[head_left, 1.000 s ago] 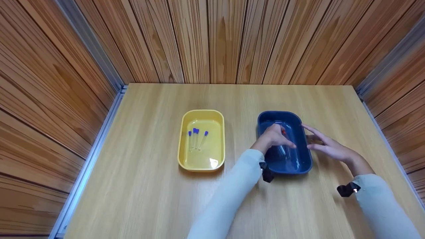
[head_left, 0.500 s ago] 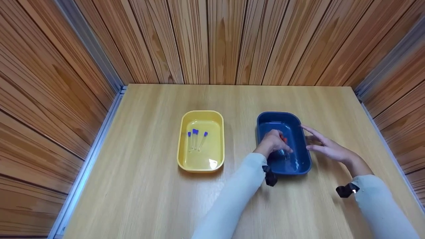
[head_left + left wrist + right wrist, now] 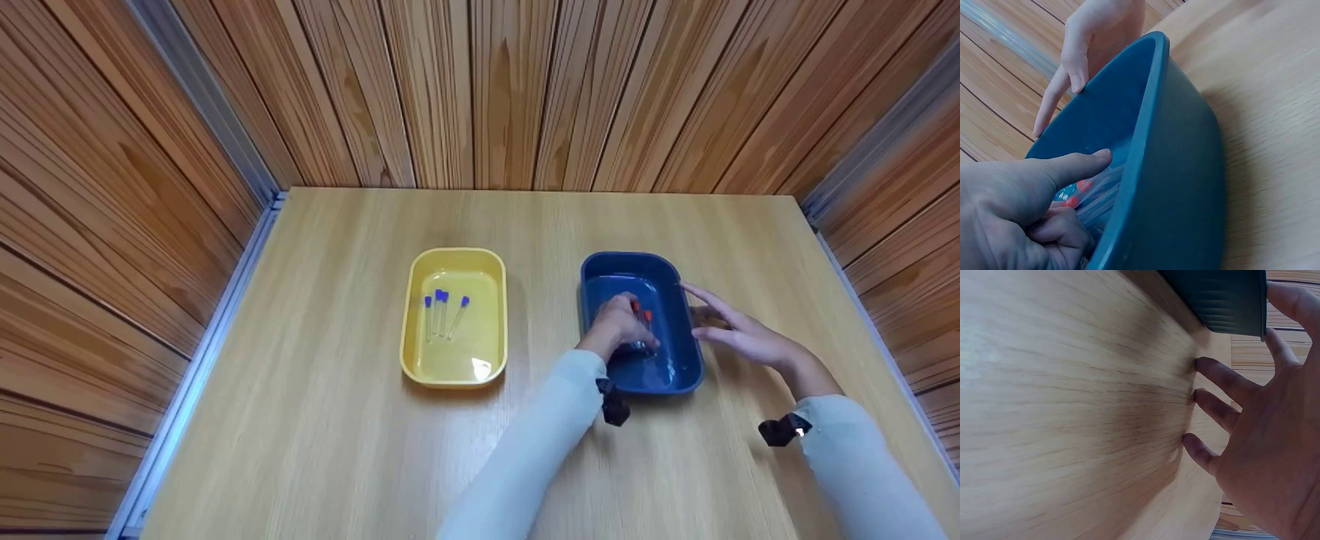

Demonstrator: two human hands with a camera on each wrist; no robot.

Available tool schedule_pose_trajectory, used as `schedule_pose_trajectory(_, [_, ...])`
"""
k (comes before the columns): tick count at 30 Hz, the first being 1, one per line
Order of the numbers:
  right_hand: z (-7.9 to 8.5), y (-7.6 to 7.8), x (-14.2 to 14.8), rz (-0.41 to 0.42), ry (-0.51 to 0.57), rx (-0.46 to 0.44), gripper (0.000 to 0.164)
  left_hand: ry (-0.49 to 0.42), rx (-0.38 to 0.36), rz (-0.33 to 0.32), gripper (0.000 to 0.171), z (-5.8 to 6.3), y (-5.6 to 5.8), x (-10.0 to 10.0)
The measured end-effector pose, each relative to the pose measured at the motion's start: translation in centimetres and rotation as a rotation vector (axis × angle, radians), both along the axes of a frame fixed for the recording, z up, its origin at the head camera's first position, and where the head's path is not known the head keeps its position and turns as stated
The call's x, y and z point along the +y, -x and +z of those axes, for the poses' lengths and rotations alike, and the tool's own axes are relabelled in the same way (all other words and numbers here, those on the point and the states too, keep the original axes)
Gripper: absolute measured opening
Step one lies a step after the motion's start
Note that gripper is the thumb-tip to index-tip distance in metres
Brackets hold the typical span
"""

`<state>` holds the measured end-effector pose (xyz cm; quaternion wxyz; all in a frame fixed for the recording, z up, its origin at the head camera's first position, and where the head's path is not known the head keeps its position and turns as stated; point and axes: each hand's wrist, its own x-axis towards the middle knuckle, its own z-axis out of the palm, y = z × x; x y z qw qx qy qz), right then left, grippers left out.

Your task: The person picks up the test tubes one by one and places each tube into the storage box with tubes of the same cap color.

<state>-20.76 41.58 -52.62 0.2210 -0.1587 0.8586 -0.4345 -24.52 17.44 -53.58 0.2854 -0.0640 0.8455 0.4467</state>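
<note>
My left hand (image 3: 619,324) reaches into the dark blue box (image 3: 679,379), among clear tubes (image 3: 1100,198) with red caps (image 3: 647,316). In the left wrist view the thumb stretches out above the tubes, while the fingers bend down beside the red caps (image 3: 1071,201). Their tips are hidden, so a hold on a tube cannot be made out. At the box's right side, my right hand (image 3: 742,335) spreads its fingers. Its thumb and index finger touch the rim, and the other fingertips (image 3: 1207,365) rest on the table.
Left of the blue box stands a yellow box (image 3: 405,360). Several clear tubes with purple-blue caps (image 3: 440,295) lie in it. Wood-plank walls (image 3: 502,97) enclose the wooden table (image 3: 337,435) at the back and both sides.
My left hand has come a little toward the front inside the blue box, and more of the red caps shows beside it. The right hand has kept its place on the rim.
</note>
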Motion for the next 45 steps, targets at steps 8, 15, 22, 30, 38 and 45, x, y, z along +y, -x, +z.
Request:
schedule_pose_trajectory(8, [-0.1, -0.1, 0.1, -0.004, 0.006, 0.009, 0.081, -0.007, 0.030, -0.006, 0.084, 0.0, -0.2, 0.0])
schedule_pose_trajectory(15, [-0.3, -0.3, 0.3, 0.003, 0.009, 0.024, 0.081, -0.110, 0.103, 0.049, 0.077, 2.2, -1.6, -0.7])
schedule_pose_trajectory(22, [0.0, -0.1, 0.3, 0.002, 0.001, 0.015, 0.079, -0.141, 0.170, 0.005, 0.077, 3.8, -2.2, -1.4])
schedule_pose_trajectory(30, [0.2, 0.2, 0.2, -0.003, -0.012, 0.035, 0.078, -0.133, 0.265, -0.077, 0.078, 4.9, -2.9, -2.2])
schedule_pose_trajectory(38, [-0.1, 0.0, 0.0, 0.004, 0.005, 0.022, 0.079, -0.101, 0.342, -0.101, 0.078, 5.1, -3.9, -3.5])
schedule_pose_trajectory(45, [-0.1, 0.0, 0.2, -0.005, 0.009, 0.005, 0.079, -0.088, 0.384, -0.163, 0.080, 5.3, -4.9, -4.7])
